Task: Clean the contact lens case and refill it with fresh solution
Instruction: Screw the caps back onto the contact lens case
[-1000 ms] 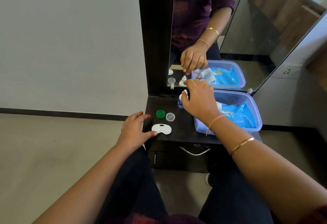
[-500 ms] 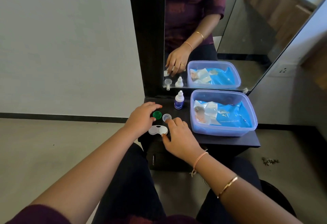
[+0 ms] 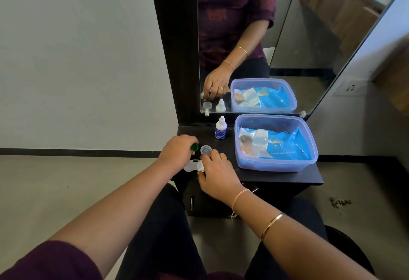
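The contact lens case (image 3: 192, 166), white with 2 wells, lay flat near the front left corner of the small dark desk (image 3: 287, 178). Both of its wells stood uncovered. The right hand (image 3: 218, 177) reached over the case's right end, fingers curled, with the forefinger behind the case and the thumb in front of it, pinching that end; the hand hid the right well in part. A thin thread band (image 3: 240, 194) and a gold bangle (image 3: 272, 224) sat on that wrist.

The left hand (image 3: 177, 152) hovered over the desk's left edge, just behind the case, with its fingers bent round the green cap (image 3: 195, 147), which it pinched at the fingertips. The clear cap (image 3: 205, 149) lay on the desk just beside the green one, open side up, close to the right forefinger; whether the finger touched it could not be told.

The solution bottle (image 3: 220, 128), small, white-topped and with a blue label, stood upright at the back edge of the desk against the mirror (image 3: 287, 36), with its nozzle cap on and neither hand on it. To its right a translucent bluish plastic box (image 3: 276, 166) filled most of the desk's right half, and a blue wipes packet (image 3: 285, 145) lay inside it. The mirror repeated the bottle, the box and 1 of the hands.
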